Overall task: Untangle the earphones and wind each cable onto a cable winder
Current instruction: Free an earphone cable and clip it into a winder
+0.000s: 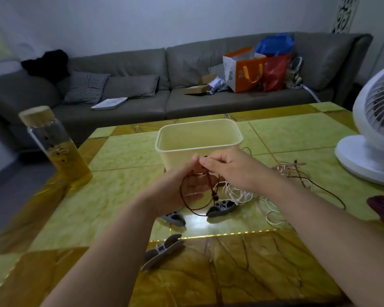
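**A:** so where's this at? Both hands are up in front of the tub (pixel 200 138). Right hand (pixel 228 167) has its grip pinched narrow on the dark cable (pixel 183 196), thumb and finger right at the top of it. Left hand (pixel 177 187) is cupped under, the same cable looped across the palm. Looks like it's holding it, but I can't really see how tight.

**B:** I'd say still the untangle step. The dark cable hangs down from the pinch, and the white cable (pixel 237 193) is a heap on the table (pixel 111 191) just beside the right wrist. A pinkish cable (pixel 290 170) is bunched further right.

**A:** winders?

**B:** 3 grey ones, all bare: 1 (pixel 222 208) below the hands, touching the dark loop, 1 (pixel 174 218) by the left wrist, 1 (pixel 162 251) nearer the body. Nothing wound yet.

**A:** next move?

**B:** My guess is pulling the dark one free of the white heap, slowly so it doesn't cinch, then finding an end to start a winder.
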{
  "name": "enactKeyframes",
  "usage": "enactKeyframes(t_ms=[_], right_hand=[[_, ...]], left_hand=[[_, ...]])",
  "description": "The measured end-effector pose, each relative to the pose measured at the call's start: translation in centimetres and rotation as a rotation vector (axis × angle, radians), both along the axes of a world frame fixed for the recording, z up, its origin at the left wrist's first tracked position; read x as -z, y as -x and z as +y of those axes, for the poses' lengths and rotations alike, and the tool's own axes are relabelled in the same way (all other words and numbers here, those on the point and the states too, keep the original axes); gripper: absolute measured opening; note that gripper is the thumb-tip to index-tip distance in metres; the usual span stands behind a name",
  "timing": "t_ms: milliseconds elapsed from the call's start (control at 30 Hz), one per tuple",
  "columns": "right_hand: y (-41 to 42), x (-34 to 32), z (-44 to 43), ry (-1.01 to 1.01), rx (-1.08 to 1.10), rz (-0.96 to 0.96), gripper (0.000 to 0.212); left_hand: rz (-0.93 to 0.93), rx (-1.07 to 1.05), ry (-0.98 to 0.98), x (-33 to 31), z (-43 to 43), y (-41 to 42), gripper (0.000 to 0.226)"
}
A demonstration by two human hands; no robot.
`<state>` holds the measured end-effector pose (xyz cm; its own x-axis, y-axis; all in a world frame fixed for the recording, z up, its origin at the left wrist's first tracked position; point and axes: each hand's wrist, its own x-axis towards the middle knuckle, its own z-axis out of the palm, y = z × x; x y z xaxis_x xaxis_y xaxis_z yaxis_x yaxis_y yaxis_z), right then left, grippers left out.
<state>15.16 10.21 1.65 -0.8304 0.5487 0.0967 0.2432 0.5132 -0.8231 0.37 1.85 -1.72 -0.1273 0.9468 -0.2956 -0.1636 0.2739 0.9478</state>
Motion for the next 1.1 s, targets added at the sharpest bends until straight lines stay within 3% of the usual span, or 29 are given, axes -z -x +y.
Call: enactKeyframes(t_ms=[233,333,433,467,533,633,700,800,867,1000,1100], right_hand=[[-0.8,0.0,0.4,-0.072,0.17,0.047,0.028],[-2.3,-0.3,0.3,-0.025,0.043,-0.249,0.026],[-2.9,-0.5,0.1,-0.141,-0.006,-0.568,0.027],[-2.7,-0.6,0.3,-0.176,0.044,-0.553,0.028],[-2.2,-1.0,0.6,-0.243,0.188,-0.345,0.028],[-0.7,-1.8,0.8,-0.296,0.227,-0.06,0.051],[0.0,-2.3,1.1,-0.212,0.149,-0.018,0.047],[-0.6,-2.3,1.9,-0.114,0.075,0.051,0.018],[-1.4,-1.7,2.8,-0.052,0.112,0.13,0.021],[-2.5,0.0,4.9,0.291,0.311,0.344,0.026],[-2.9,1.5,5.8,0.382,0.409,0.277,0.029]], left_hand=[[0.129,-0.219,-0.079,-0.7,-0.6,0.3,0.026],[0.158,-0.319,-0.14,-1.4,-0.4,0.5,0.023],[0.143,-0.286,-0.197,-2.6,-0.4,0.6,0.022],[0.174,-0.252,-0.205,-2.9,-0.3,0.6,0.023],[0.248,-0.179,-0.221,-3.4,-0.2,0.6,0.024],[0.313,-0.088,-0.253,-4.1,-0.2,0.2,0.024],[0.318,-0.06,-0.28,-4.5,-0.4,0.0,0.023],[0.241,-0.093,-0.296,-5.0,-1.0,0.6,0.025],[0.213,-0.155,-0.261,-4.9,-1.7,1.3,0.024],[0.177,-0.256,-0.204,-3.7,-3.0,2.5,0.021],[0.126,-0.304,-0.224,-3.1,-3.6,2.9,0.02]])
